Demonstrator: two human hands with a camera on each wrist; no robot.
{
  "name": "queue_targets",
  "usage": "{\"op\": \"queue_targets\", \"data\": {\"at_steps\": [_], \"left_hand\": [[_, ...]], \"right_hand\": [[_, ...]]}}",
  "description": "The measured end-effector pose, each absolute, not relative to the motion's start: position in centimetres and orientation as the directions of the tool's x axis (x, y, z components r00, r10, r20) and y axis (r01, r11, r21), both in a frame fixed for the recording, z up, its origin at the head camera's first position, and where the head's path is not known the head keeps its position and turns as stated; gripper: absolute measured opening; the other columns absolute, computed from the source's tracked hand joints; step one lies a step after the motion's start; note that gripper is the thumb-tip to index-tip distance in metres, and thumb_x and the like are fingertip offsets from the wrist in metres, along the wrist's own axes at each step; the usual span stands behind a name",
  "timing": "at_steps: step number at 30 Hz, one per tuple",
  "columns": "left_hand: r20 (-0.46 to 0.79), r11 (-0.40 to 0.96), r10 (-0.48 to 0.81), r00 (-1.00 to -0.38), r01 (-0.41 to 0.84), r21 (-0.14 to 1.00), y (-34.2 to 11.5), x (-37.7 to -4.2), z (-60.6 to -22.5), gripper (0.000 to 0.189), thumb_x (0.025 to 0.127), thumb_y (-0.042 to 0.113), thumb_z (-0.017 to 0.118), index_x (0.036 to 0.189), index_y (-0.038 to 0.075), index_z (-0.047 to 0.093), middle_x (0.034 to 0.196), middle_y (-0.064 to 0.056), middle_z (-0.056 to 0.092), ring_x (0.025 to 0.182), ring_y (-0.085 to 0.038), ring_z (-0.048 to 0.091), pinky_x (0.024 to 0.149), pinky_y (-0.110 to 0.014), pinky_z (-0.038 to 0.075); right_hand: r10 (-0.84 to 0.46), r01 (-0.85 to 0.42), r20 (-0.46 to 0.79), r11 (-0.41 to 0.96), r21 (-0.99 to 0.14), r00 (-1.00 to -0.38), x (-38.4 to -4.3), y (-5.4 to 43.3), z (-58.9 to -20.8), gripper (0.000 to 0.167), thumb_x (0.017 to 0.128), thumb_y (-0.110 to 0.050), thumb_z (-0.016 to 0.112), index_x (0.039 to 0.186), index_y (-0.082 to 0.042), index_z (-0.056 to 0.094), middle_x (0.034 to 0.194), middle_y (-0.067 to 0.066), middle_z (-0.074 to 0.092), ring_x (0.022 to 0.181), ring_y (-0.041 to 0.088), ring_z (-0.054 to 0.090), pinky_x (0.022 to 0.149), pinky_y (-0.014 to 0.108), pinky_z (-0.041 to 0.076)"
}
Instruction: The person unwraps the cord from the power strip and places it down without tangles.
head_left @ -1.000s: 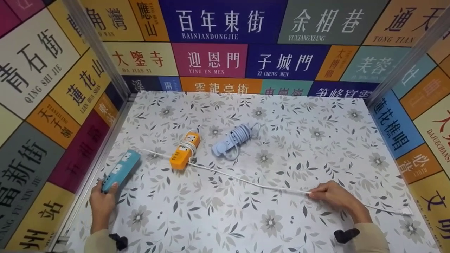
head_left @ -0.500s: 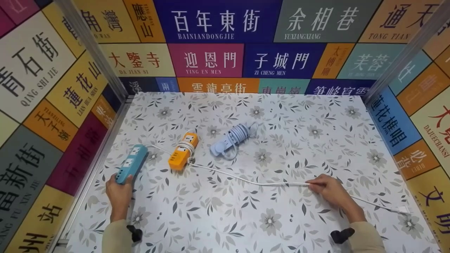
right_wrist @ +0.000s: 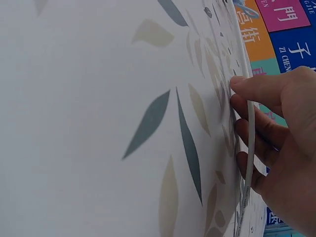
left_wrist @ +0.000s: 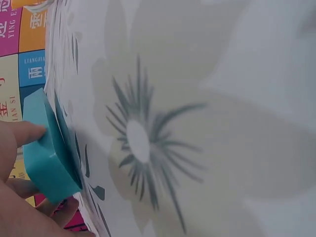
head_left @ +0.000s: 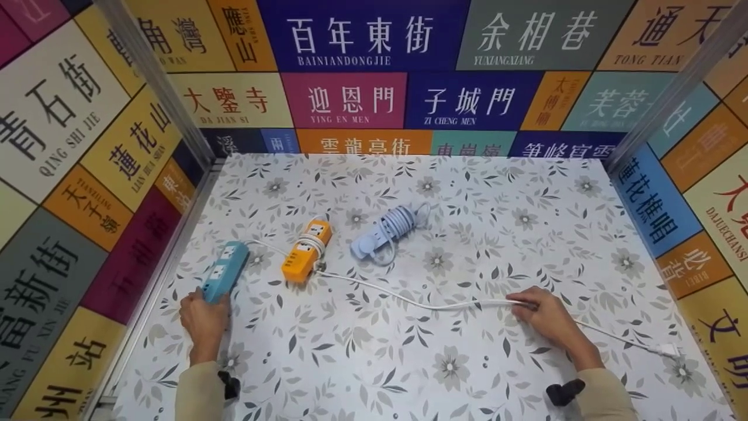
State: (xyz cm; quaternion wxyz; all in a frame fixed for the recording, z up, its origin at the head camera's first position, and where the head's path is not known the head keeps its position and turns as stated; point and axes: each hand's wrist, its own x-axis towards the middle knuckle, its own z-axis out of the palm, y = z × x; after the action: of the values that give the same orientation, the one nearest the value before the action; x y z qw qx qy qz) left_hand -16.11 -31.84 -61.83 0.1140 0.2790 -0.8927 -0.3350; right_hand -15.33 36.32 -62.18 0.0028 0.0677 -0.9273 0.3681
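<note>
My left hand [head_left: 204,321] grips the near end of a teal power strip [head_left: 227,266] at the left of the table; the left wrist view shows thumb and fingers on either side of its teal casing [left_wrist: 44,153]. From the strip's far end a white cord [head_left: 385,292] runs past an orange power strip [head_left: 307,251] and across to the right. My right hand [head_left: 543,316] pinches this cord between thumb and fingers. In the right wrist view the cord [right_wrist: 251,133] passes along the palm. Beyond the hand it ends in a white plug [head_left: 667,349] on the table.
The orange strip has its own white cord wound round it. Right of it lies a pale blue power strip [head_left: 371,242] with its cord coiled around. Printed panels [head_left: 350,99] wall the flower-patterned table [head_left: 362,351] at the back and both sides.
My left hand has moved right and slightly forward with the teal strip, then settled. My right hand has shifted slightly forward with the cord, which now hangs in a looser curve.
</note>
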Motion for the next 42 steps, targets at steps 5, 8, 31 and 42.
{"op": "queue_targets", "data": {"at_steps": [5,8,31,42], "left_hand": [[0.077,0.646,-0.568,-0.819,-0.386,0.658,-30.7,-16.3,-61.8,0.070,0.090,0.018,0.067,0.147,-0.012,0.038,0.140,-0.040,0.040,0.132,-0.055,0.036,0.114,-0.067,0.020],[0.124,0.654,-0.556,-0.822,-0.341,0.676,-29.9,-16.6,-61.5,0.068,0.090,0.014,0.067,0.147,-0.011,0.040,0.142,-0.040,0.039,0.136,-0.052,0.034,0.118,-0.068,0.012],[0.039,0.690,-0.316,-0.948,-0.202,0.696,-21.6,-19.5,-58.0,0.067,0.093,0.029,0.069,0.149,0.002,0.043,0.148,-0.024,0.039,0.139,-0.039,0.038,0.116,-0.055,0.036],[0.006,0.684,-0.262,-0.965,-0.182,0.706,-19.2,-21.0,-58.4,0.079,0.085,0.029,0.078,0.148,-0.003,0.042,0.138,-0.027,0.044,0.132,-0.041,0.045,0.114,-0.055,0.039]], "right_hand": [[-0.123,-0.118,0.042,0.723,-0.681,-0.992,-15.4,35.9,-62.0,0.027,0.084,-0.006,0.078,0.110,-0.013,0.078,0.102,0.002,0.072,0.098,0.012,0.061,0.085,0.015,0.045],[-0.128,-0.128,0.051,0.720,-0.682,-0.991,-15.4,35.5,-61.7,0.030,0.082,-0.005,0.079,0.111,-0.012,0.077,0.107,0.004,0.072,0.102,0.013,0.061,0.089,0.011,0.043],[-0.142,-0.307,0.288,0.665,-0.681,-0.947,-16.2,30.7,-59.5,0.027,0.081,0.002,0.077,0.106,-0.007,0.078,0.109,0.010,0.070,0.107,0.026,0.059,0.094,0.007,0.036],[-0.103,-0.286,0.281,0.585,-0.759,-0.954,-16.3,28.5,-58.2,0.031,0.088,-0.004,0.074,0.118,-0.012,0.074,0.111,0.004,0.070,0.107,0.021,0.063,0.092,0.016,0.045]]}}
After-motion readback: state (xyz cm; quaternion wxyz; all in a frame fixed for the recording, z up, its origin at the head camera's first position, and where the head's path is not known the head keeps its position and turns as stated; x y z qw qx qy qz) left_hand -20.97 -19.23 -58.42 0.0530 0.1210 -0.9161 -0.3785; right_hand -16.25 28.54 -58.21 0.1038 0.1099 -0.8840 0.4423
